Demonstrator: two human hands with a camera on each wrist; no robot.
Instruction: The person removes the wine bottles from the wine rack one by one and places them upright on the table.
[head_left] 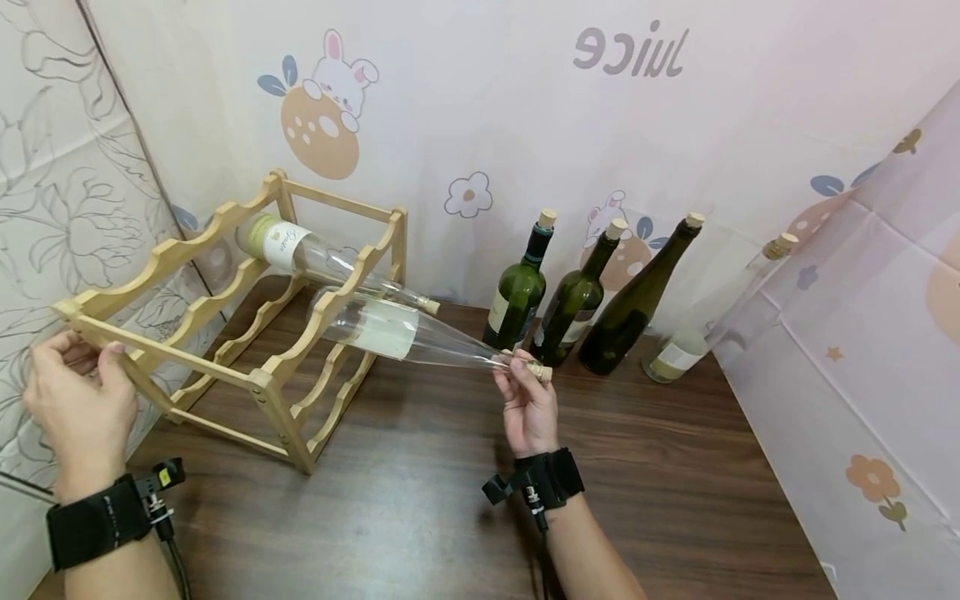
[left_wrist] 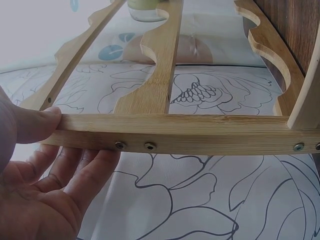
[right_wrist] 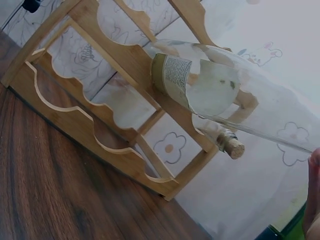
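A light wooden wine rack (head_left: 258,383) stands at the left of the table. My left hand (head_left: 82,408) grips its near left corner; in the left wrist view the thumb lies over a wooden bar (left_wrist: 200,125) and the fingers curl beneath it. With my right hand (head_left: 528,408) I pinch a clear glass wine bottle (head_left: 442,337) by the neck, near its cork. That bottle lies almost level, its pale-labelled base end at the rack's upper scalloped rail, as the right wrist view also shows. Another corked clear bottle (head_left: 285,244) rests in the upper tier, farther back.
Three green corked bottles (head_left: 517,292) stand along the back wall, right of the rack. A clear corked bottle (head_left: 678,354) stands beyond them. The dark wooden table (head_left: 420,500) meets patterned cloth walls at the back and right. Straps with cameras sit on both wrists.
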